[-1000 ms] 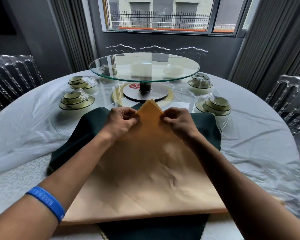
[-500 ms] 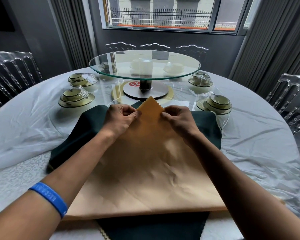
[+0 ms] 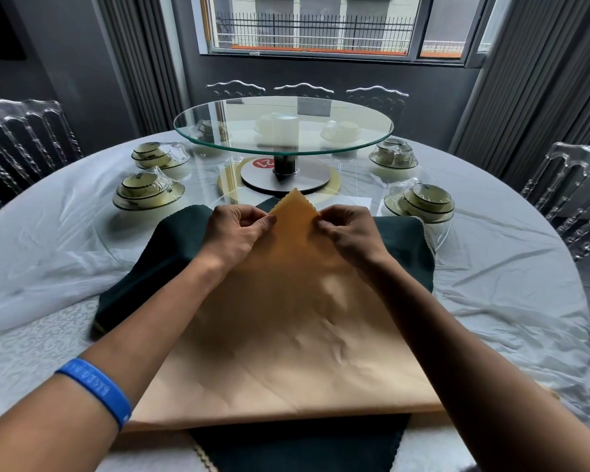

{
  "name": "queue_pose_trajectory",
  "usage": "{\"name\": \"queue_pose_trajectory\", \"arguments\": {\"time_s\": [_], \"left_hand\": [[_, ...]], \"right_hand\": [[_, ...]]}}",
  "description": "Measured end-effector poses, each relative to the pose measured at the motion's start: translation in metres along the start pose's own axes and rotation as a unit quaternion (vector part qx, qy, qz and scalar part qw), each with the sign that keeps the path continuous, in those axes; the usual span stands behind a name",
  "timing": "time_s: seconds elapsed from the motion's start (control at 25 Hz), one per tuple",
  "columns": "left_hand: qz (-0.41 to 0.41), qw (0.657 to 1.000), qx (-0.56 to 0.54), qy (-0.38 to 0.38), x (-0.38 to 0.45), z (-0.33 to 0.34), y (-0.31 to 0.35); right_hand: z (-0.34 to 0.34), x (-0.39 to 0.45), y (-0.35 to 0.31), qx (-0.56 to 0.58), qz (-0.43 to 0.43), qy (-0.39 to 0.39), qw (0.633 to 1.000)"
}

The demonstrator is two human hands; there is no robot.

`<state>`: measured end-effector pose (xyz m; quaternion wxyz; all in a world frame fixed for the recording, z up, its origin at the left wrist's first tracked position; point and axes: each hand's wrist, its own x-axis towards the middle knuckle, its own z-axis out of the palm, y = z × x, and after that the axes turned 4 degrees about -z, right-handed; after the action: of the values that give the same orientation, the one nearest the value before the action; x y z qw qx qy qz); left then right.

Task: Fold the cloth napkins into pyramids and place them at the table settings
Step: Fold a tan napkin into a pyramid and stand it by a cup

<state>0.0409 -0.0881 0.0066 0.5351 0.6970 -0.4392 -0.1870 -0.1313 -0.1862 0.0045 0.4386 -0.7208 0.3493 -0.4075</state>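
Far left + upper left: bowl sets (image 3: pixel 149 192) still wrapped, no napkin by them. Left hand (image 3: pixel 236 229) pinching left edge of tan napkin (image 3: pixel 286 318) nr its far tip. Napkin at centre of frame, lying as triangle on green cloth (image 3: pixel 171 253), on surface (image 3: pixel 48 253). Right hand (image 3: pixel 349 229) pinching right edge, same tip. Right: wrapped bowls (image 3: pixel 423 202), no napkin. Judged: early fold stage; no pyramid visible, placing all left.

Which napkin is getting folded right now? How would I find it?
Start at the round glass turntable in the middle of the table and come straight toward the person. The tan napkin lies there, its zigzag-edged far corner pinched by the left hand and right hand. It is pale and on top; the dark green cloth beneath is untouched.
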Motion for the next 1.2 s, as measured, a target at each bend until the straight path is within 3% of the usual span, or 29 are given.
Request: {"name": "queue_pose_trajectory", "arguments": {"time_s": [0.12, 0.2, 0.32, 0.4, 0.52, 0.72, 0.84, 0.96, 1.04, 1.08, 1.12, 1.2], "left_hand": [[0.005, 0.999, 0.033, 0.013, -0.001, -0.001, 0.005], [0.046, 0.989, 0.131, 0.051, -0.017, -0.002, 0.01], [0.184, 0.951, 0.241, 0.059, -0.102, 0.005, -0.003], [0.221, 0.921, 0.32, 0.006, -0.178, 0.014, -0.027], [0.119, 0.922, 0.363, -0.064, -0.23, 0.022, -0.069], [0.009, 0.915, 0.387, -0.111, -0.229, 0.027, -0.078], [0.01, 0.904, 0.41, -0.119, -0.228, 0.029, -0.074], [-0.001, 0.895, 0.426, -0.13, -0.228, 0.032, -0.071], [0.001, 0.896, 0.429, -0.111, -0.228, 0.031, -0.07], [0.007, 0.891, 0.439, -0.114, -0.228, 0.03, -0.07], [0.032, 0.887, 0.446, -0.114, -0.228, 0.03, -0.073], [0.058, 0.879, 0.45, -0.144, -0.228, 0.028, -0.079]], "right_hand": [[0.001, 0.001, 0.0, -0.012, -0.002, 0.002, 1.0], [0.003, 0.003, 0.001, -0.017, 0.002, 0.001, 1.0], [0.007, 0.007, 0.003, -0.047, -0.005, 0.006, 0.999], [0.007, 0.008, 0.002, -0.065, -0.017, 0.002, 0.998], [0.01, 0.008, -0.001, -0.094, -0.023, -0.012, 0.995], [0.012, 0.012, 0.002, -0.122, -0.024, -0.004, 0.992], [0.013, 0.013, 0.004, -0.14, -0.015, -0.009, 0.99], [0.017, -0.004, -0.011, -0.231, -0.042, 0.074, 0.969], [0.034, -0.061, -0.013, -0.26, -0.129, 0.126, 0.949], [0.049, -0.104, -0.012, -0.267, -0.162, 0.094, 0.945], [0.065, -0.152, -0.01, -0.28, -0.156, 0.01, 0.947], [0.08, -0.219, -0.001, -0.325, -0.041, -0.164, 0.93]]}}
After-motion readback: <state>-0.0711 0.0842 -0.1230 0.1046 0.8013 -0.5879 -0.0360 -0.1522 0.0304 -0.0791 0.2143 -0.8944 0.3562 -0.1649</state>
